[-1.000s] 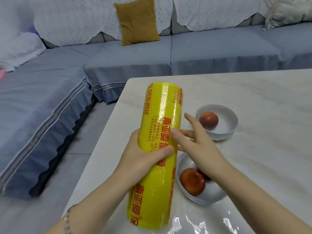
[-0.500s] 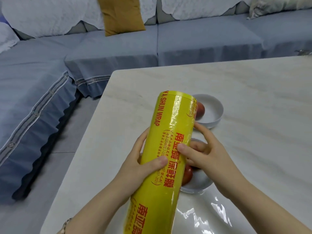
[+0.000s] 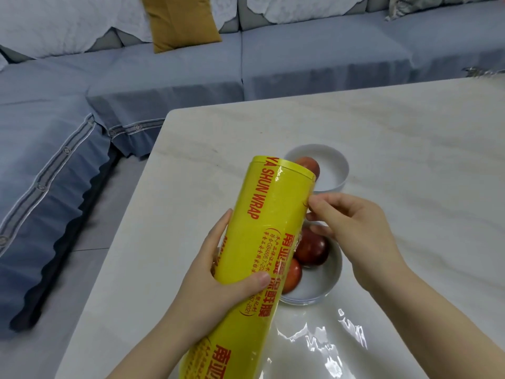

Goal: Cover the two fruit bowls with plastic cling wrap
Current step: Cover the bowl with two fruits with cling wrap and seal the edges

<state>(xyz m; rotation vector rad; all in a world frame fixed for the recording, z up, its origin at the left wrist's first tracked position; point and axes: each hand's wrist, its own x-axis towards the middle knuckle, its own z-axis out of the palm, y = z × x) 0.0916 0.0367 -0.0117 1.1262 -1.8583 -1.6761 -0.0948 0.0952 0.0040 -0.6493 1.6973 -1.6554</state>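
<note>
Pale marble-look table (image 3: 410, 160) fills the lower right, with a blue-grey sofa (image 3: 314, 58) beyond it at twelve o'clock and a mustard cushion (image 3: 180, 20) at eleven. The cling wrap roll (image 3: 273, 214) is held above the table, tilted with its top end toward one o'clock. The left hand (image 3: 218, 274) grips its middle from the nine o'clock side, thumb across the front and fingers curled behind. The right hand (image 3: 352, 228) comes in from three o'clock, its thumb and curled fingers pinching at the roll's right edge. Whether they have caught any film cannot be told.

Red print along the yellow roll reads "YA SHUN WRAP", with large red Chinese characters lower down.

Partly behind the roll's top end sits the far bowl (image 3: 336, 170), holding one red fruit (image 3: 308, 165). Below the right hand, the near bowl (image 3: 322, 285) holds two more. Clear film (image 3: 322, 343) lies crinkled on the table at six o'clock from it.
</note>
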